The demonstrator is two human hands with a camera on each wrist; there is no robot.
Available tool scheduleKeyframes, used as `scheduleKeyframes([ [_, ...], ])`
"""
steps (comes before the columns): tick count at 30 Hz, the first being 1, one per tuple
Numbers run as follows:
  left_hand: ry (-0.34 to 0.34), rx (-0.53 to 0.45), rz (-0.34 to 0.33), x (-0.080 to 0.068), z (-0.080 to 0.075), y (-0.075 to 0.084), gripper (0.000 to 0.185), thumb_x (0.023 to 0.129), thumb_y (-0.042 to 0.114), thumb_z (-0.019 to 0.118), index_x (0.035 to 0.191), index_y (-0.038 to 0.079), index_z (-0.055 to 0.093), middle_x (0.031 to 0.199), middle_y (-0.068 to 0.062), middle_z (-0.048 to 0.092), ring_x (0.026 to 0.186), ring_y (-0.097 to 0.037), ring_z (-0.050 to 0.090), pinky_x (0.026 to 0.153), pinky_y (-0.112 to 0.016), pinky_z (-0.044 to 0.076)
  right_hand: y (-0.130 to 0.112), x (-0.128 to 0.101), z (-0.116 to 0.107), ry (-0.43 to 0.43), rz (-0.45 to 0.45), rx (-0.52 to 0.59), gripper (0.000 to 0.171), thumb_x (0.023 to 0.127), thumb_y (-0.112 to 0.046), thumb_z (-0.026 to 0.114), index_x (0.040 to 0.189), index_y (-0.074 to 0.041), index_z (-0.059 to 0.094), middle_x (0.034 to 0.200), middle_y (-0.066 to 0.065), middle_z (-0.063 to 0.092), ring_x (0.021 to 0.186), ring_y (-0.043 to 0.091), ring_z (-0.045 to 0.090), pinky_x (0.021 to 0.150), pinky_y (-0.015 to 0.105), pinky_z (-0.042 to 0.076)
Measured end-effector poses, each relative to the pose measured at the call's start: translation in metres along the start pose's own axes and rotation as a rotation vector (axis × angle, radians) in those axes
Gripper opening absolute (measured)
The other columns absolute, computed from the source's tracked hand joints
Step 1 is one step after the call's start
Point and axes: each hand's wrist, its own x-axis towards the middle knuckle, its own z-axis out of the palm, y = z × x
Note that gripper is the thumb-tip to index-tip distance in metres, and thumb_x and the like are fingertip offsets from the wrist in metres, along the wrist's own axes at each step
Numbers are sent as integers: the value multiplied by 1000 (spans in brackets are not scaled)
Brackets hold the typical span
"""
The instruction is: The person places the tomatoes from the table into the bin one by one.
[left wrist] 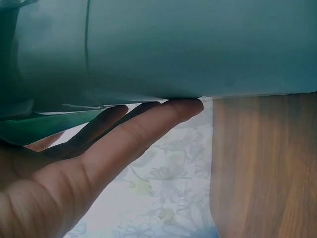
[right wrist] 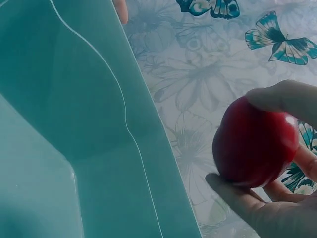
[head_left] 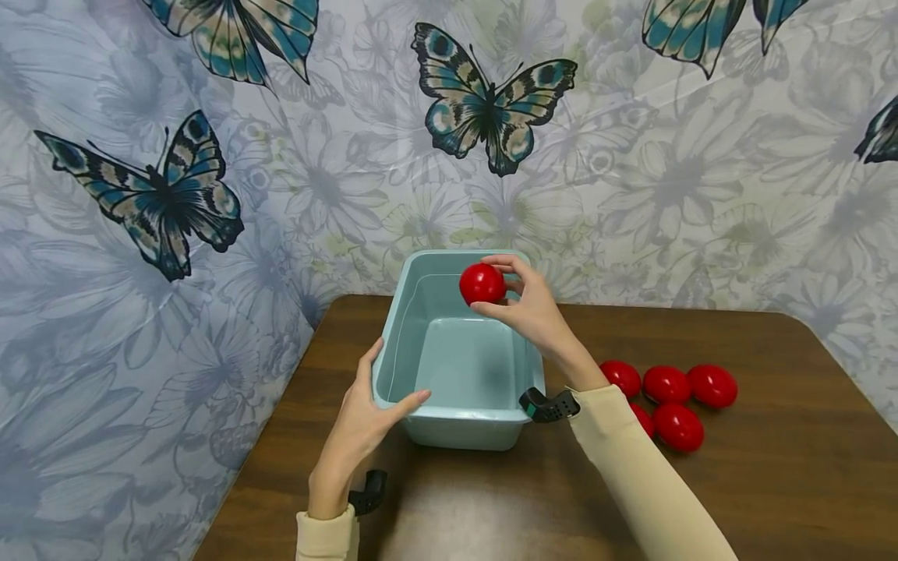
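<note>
Looking down from our head camera, we see 2 cream-sleeved arms over a dark wooden table (head_left: 772, 467). Nearest us, our left hand (head_left: 361, 425) rests against the near left corner of a pale blue plastic tub (head_left: 459, 425), fingers straight and relaxed, thumb along the outside wall and forefinger laid over the rim; it steadies the tub without gripping it.

Farther out, our right hand (head_left: 529, 308) pinches 1 red ball (head_left: 482, 283) between thumb and fingertips, holding it in the air above the far end of the tub, just inside the back rim. The tub looks empty inside.

To do this well, we judge the ball should be lowered close to the tub floor before the fingers part, so it does not bounce out, while the left hand keeps the tub from sliding.

To the right of the tub, 5 more red balls (head_left: 666, 384) lie clustered on the table. Behind everything hangs a floral sheet with butterflies (head_left: 491, 109).
</note>
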Motion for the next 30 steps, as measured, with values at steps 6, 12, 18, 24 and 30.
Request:
scheduleKeyframes([
  [6,-4,-4,-9,0,0,2,114,83,48,88,168,29,14,165,-10,34,147,-34,40,114,-62,38,-1,-3,-2,-21,14,7,62,87,2,81,143,-4,56,142,17,52,123,37,59,100,52,56],
  [12,-6,5,-16,-1,0,2,113,84,49,87,168,30,14,166,-10,32,148,-34,38,115,-62,36,-4,-6,-5,-23,17,33,62,88,4,80,144,-4,54,141,17,53,127,37,57,106,54,51],
  [18,-7,10,-15,-2,0,4,112,84,50,87,167,32,15,164,-7,35,145,-32,42,114,-60,39,-8,-9,-12,-16,-7,49,62,90,6,77,146,-2,51,139,20,53,131,36,56,112,52,46],
  [24,-14,4,-22,-2,1,5,112,85,49,86,168,29,15,163,-8,38,143,-34,45,112,-60,42,-10,-16,-23,-29,3,80,60,92,5,75,147,-5,51,140,18,52,132,34,55,112,52,45],
  [30,-8,31,-39,-3,2,8,112,85,51,86,168,30,14,164,-11,35,145,-35,42,114,-60,39,-2,-32,-49,-10,23,66,60,94,3,74,148,-1,49,142,17,53,134,34,55,111,49,47],
])
